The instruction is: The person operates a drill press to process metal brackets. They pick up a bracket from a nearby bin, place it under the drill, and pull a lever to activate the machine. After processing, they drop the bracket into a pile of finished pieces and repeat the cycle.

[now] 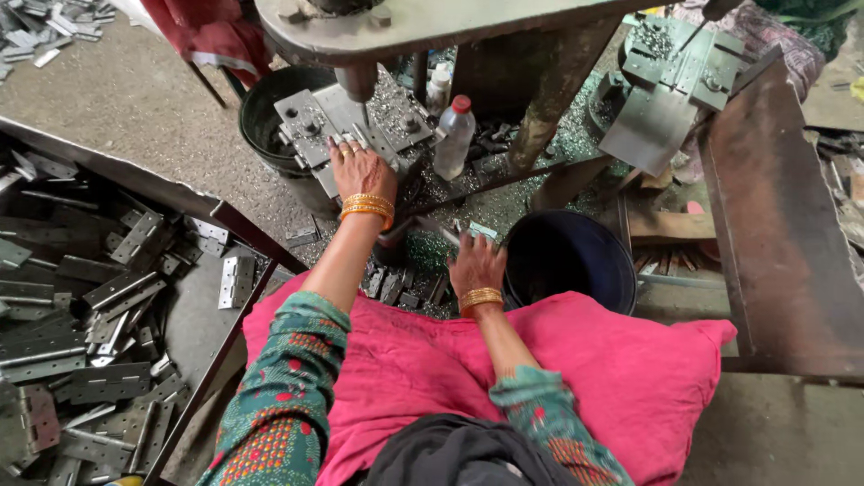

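My left hand rests palm down on the metal die plate of a press, fingers pressing a small grey hinge piece under the vertical punch. My right hand reaches down beside the press base, fingers closed around a small shiny metal piece near the rim of a dark bucket. Both wrists wear gold bangles. A pink cloth covers my lap.
A tray of several grey metal hinges lies at left. A plastic bottle stands by the press column. A black tub sits behind the die. A second die set and a rusty metal beam stand at right.
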